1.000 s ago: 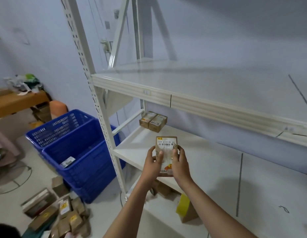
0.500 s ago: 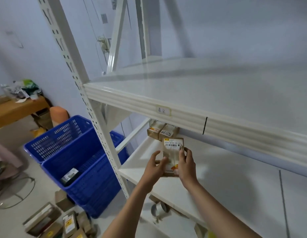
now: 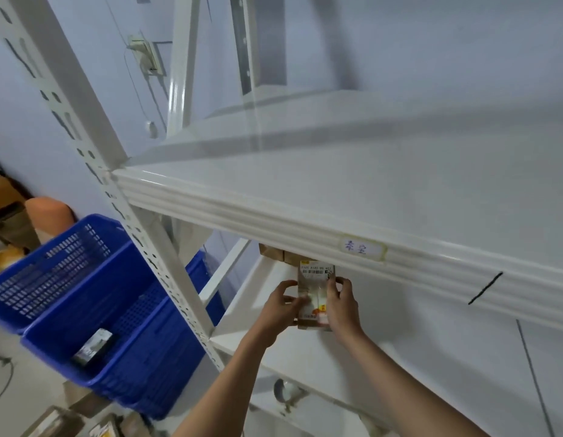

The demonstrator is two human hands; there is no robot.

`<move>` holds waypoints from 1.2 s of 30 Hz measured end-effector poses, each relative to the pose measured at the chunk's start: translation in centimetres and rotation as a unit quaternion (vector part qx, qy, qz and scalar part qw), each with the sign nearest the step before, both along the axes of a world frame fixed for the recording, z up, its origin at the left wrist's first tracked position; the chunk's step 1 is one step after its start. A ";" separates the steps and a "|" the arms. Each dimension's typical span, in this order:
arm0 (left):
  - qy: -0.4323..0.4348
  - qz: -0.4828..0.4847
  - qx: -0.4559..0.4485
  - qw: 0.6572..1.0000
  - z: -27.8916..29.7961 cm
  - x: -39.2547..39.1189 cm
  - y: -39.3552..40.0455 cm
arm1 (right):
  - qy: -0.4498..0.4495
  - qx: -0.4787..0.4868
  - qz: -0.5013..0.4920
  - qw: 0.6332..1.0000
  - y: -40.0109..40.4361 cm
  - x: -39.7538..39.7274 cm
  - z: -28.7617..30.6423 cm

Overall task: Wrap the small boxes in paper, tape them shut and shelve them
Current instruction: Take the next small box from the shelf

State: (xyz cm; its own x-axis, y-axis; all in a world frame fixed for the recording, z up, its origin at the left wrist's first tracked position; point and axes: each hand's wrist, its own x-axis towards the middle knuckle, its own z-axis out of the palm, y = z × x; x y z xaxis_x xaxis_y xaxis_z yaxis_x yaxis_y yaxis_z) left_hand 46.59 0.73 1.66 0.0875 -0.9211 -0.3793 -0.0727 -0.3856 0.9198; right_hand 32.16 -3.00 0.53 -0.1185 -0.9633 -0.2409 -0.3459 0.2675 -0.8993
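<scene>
Hands meet around one small wrapped box, held upright over the front part of the white middle shelf of a metal rack. Left hand grips the box's left edge, thumb lying across the front face, fingers curled toward the side and back; fingertips behind the box not visible. Right hand grips the right edge, fingers bent over the upper right corner near the barcode label, palm against the side. Box stands between the two palms, its barcode end up, orange print at its lower end; whether its bottom touches the shelf cannot be told. Just behind and left of it, partly hidden under the lip of the upper shelf, sit two brown boxes side by side at the back of the same shelf. Handwritten label stuck on the upper shelf's front lip, a black pen stroke further right. Left of the rack upright, stacked blue crates on the floor, one small dark packet inside the nearer crate. Cardboard boxes lie on the floor below, blurred.
</scene>
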 end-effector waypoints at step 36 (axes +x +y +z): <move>-0.565 -0.331 -0.218 0.724 -8.5 1.4 -3.7 | 0.425 0.012 0.223 0.877 0.2 1.0 -6.0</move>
